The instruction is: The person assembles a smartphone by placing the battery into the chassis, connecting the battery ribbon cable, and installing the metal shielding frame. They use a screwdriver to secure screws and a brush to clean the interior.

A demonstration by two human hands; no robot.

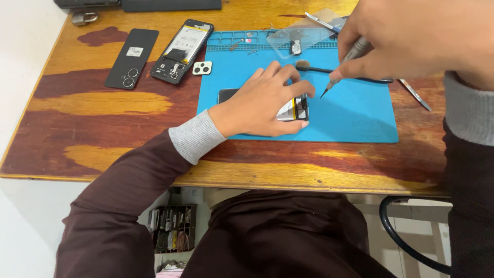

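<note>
An opened phone [296, 109] lies on the blue work mat [355, 110], its insides showing at the right end. My left hand [262, 100] rests flat on top of it, pressing it down and hiding most of it. My right hand [411, 38] hovers above the mat's right half, pinching a thin screwdriver [342, 67] like a pen. Its dark tip points down, just right of the phone's exposed end and apart from it.
On the wooden table to the left lie a black back cover [132, 57], a second opened phone [182, 50] and a small white camera bezel [202, 68]. A brush [314, 67], a clear case [298, 38] and tweezers [414, 94] sit at the mat's back and right.
</note>
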